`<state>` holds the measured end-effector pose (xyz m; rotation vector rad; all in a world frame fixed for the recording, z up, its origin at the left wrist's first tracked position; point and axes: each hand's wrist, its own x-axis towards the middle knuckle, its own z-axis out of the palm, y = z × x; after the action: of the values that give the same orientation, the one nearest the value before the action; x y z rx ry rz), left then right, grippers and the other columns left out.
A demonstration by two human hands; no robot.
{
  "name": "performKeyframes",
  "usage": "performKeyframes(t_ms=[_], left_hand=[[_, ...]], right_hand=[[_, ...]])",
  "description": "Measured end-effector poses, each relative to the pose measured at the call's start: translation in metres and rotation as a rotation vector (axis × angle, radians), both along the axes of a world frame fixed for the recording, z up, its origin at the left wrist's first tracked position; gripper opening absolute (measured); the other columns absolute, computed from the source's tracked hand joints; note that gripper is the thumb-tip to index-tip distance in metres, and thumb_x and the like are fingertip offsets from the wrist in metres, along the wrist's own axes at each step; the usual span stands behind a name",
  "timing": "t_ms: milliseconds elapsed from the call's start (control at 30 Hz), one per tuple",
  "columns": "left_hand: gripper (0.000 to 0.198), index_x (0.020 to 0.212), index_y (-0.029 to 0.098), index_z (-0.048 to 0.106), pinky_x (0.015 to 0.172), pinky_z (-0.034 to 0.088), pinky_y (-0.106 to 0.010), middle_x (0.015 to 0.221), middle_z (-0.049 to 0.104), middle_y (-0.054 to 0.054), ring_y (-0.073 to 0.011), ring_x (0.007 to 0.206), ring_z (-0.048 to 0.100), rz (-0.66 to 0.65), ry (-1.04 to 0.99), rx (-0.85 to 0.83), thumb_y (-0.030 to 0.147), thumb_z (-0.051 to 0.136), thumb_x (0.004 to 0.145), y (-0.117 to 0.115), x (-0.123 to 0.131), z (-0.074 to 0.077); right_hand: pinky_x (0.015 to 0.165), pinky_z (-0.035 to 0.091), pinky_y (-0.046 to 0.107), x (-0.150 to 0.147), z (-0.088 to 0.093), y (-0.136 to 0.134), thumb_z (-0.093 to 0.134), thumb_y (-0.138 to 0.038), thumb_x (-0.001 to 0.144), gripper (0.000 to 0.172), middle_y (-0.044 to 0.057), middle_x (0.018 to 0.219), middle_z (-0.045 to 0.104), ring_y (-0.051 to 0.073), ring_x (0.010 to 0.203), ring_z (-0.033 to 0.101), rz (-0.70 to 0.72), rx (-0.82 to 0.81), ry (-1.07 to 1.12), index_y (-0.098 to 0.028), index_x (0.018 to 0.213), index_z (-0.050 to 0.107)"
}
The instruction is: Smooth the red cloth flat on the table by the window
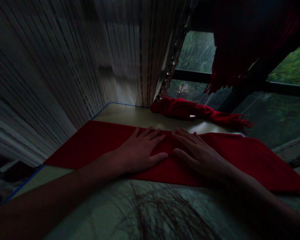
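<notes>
A long red cloth (90,143) lies flat across the pale table, its right end hanging toward the right edge of the view. My left hand (142,151) rests palm down on its middle, fingers spread and thumb pointing right. Close beside it, my right hand (200,153) also lies palm down on the cloth, fingers stretched forward. The hands are apart, with a strip of red fabric showing between them. Neither holds anything. Whether the cloth is folded in layers is hard to tell in the dim light.
A bunched red scarf (202,111) with a fringed end lies along the table's far edge. Another dark red fringed cloth (230,60) hangs before the window (195,51). String curtains (122,60) fall at the left and back. The pale table (120,115) has a blue edge.
</notes>
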<state>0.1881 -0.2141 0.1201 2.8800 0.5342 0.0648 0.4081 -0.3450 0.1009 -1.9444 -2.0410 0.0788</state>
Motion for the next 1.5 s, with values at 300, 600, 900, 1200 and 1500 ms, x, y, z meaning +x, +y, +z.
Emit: performKeyframes(t_ms=[300, 600, 900, 1200, 1500], left_hand=[[0.075, 0.165, 0.026, 0.027, 0.127, 0.009, -0.062, 0.173, 0.018, -0.004, -0.0306, 0.160, 0.012, 0.006, 0.020, -0.004, 0.069, 0.033, 0.104, -0.0007, 0.0009, 0.0026], [0.075, 0.165, 0.026, 0.026, 0.127, 0.009, -0.062, 0.173, 0.019, -0.003, -0.0292, 0.161, 0.012, -0.002, 0.009, -0.006, 0.069, 0.032, 0.104, -0.0002, -0.0003, 0.0020], [0.074, 0.165, 0.026, 0.025, 0.127, 0.008, -0.062, 0.173, 0.017, -0.004, -0.0297, 0.161, 0.010, -0.004, 0.032, -0.004, 0.069, 0.032, 0.105, -0.0002, 0.0008, 0.0037], [0.075, 0.165, 0.025, 0.026, 0.127, 0.007, -0.063, 0.173, 0.017, -0.004, -0.0291, 0.161, 0.010, 0.000, 0.031, -0.004, 0.069, 0.032, 0.105, -0.0011, 0.0008, 0.0047], [0.075, 0.165, 0.027, 0.026, 0.127, 0.008, -0.062, 0.173, 0.017, -0.003, -0.0292, 0.161, 0.011, -0.003, 0.016, -0.009, 0.070, 0.031, 0.104, 0.0002, 0.0003, 0.0026]], right_hand=[[0.126, 0.019, 0.063, -0.0028, -0.0026, 0.0017, 0.037, -0.061, 0.106, 0.065, 0.009, 0.170, 0.031, 0.030, 0.158, 0.021, 0.000, -0.004, -0.012, -0.030, 0.162, 0.036], [0.127, 0.015, 0.062, -0.0022, -0.0014, 0.0002, 0.033, -0.065, 0.105, 0.068, 0.009, 0.170, 0.029, 0.030, 0.158, 0.019, -0.002, -0.038, -0.004, -0.028, 0.162, 0.037], [0.127, 0.017, 0.061, -0.0028, -0.0028, 0.0006, 0.032, -0.067, 0.104, 0.071, 0.008, 0.170, 0.030, 0.031, 0.158, 0.019, -0.017, -0.059, -0.002, -0.027, 0.162, 0.036], [0.127, 0.014, 0.063, -0.0005, -0.0010, -0.0001, 0.032, -0.068, 0.104, 0.072, 0.010, 0.170, 0.028, 0.030, 0.158, 0.018, -0.010, -0.047, 0.000, -0.025, 0.162, 0.037], [0.127, 0.016, 0.063, -0.0022, -0.0010, 0.0003, 0.032, -0.067, 0.104, 0.072, 0.010, 0.170, 0.030, 0.031, 0.158, 0.020, -0.001, -0.056, -0.009, -0.025, 0.162, 0.036]])
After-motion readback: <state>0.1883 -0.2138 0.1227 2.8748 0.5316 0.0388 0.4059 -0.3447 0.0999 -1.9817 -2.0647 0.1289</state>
